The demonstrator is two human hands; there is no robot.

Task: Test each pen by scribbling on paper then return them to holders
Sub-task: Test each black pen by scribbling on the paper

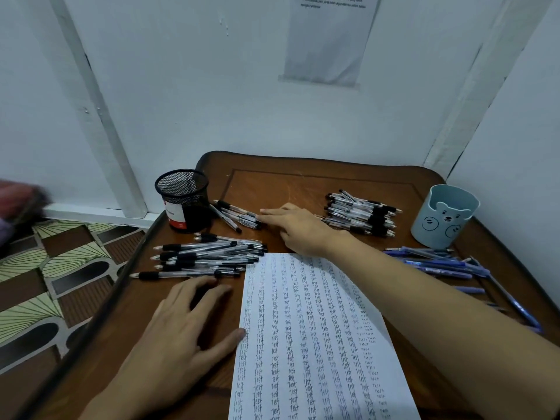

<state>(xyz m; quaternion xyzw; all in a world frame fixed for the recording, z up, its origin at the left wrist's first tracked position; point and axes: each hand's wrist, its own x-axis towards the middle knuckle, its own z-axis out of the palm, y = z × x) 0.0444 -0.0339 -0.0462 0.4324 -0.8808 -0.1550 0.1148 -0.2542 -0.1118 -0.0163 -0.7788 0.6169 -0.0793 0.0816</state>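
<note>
- Pens lie in four groups on the wooden surface (303,183): a clear-barrelled pile (206,256) at 9 o'clock, a small cluster (239,216) at 11 o'clock, a black-gripped stack (360,215) at 1 o'clock and blue pens (439,262) at 3 o'clock.
- Paper (318,344) — filled with columns of the word "test" — lies at 6 o'clock, its top edge just beside the clear-barrelled pile.
- Black mesh holder (183,201) stands upright at 10 o'clock, just beside the small cluster; a pale blue bear-face holder (445,216) stands at 2 o'clock, near the blue pens.
- Right hand (291,228) reaches over the paper's top edge toward 11 o'clock, fingers straight and close together, fingertips touching the small cluster — gripping nothing.
- Left hand (181,325) lies flat on the surface at 7 o'clock, fingers spread, thumb tip touching the paper's left edge.
</note>
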